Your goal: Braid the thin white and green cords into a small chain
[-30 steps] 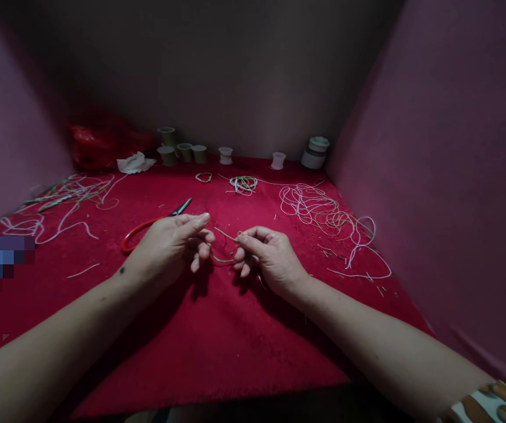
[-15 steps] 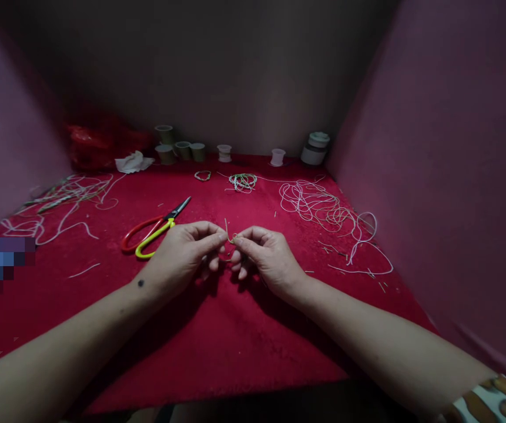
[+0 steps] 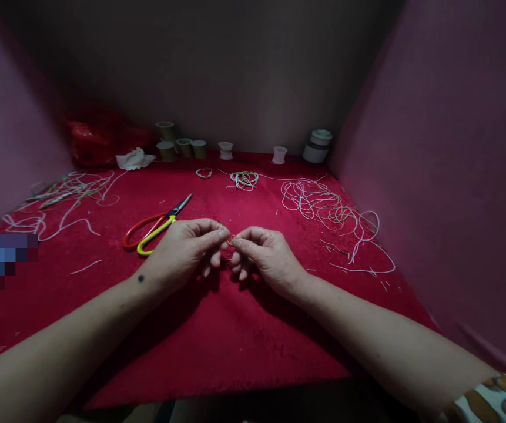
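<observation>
1. Nearest, two bare forearms reach in over the red cloth of the bench (image 3: pixel 217 352), meeting at mid-bench.
2. The left hand (image 3: pixel 182 252) and the right hand (image 3: pixel 268 258) come together fingertip to fingertip, each pinching one end of a short piece of thin cord (image 3: pixel 230 239). Both are clenched on it in a fine grip, the other fingers curled under.
3. The cord is held just above the cloth, between the two hands. Only a tiny part shows, so its long axis seems to run left to right, from one pinch to the other; I cannot tell whether a knot is formed.
4. Judging by this, the piece is mid-work, not yet laid down with the others.
5. Just beyond the left hand lie scissors (image 3: pixel 156 226), blades pointing far and right.
6. Farther off, small finished loops (image 3: pixel 244 178) and a tangle of white cord (image 3: pixel 323 205) lie apart.
7. Along the far edge stand spools (image 3: pixel 184 147).
</observation>
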`<state>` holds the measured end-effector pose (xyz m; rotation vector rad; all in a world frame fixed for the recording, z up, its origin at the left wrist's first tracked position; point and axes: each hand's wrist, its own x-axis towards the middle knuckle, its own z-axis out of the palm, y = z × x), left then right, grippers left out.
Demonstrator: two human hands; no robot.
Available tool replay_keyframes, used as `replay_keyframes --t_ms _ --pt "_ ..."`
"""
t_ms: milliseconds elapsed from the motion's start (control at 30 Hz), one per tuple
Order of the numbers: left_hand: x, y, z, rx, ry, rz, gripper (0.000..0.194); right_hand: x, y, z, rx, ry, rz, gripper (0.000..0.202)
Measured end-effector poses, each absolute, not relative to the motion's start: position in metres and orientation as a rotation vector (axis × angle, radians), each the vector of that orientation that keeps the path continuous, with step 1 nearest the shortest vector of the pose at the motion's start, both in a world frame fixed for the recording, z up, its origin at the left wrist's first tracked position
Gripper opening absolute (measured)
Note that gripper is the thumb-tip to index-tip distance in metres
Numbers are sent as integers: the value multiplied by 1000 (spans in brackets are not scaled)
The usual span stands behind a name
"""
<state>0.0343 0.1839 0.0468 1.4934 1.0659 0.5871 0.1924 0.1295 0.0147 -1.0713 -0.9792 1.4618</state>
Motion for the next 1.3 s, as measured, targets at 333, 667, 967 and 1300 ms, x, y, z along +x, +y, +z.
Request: replay_keyframes --t_ms 333,667,967,1300 --pt "30 187 39 2086 1096 515 27 193 132 7 -1008 -984 1509 18" --pt "30 186 36 2317 1015 522 23 195 133 5 -999 -1012 1533 21" --pt "29 185 33 2364 960 639 21 196 133 6 -1040 -1020 1535 16" --pt "36 179 32 1769 987 587 18 194 133 11 -1127 -1043 1482 20"
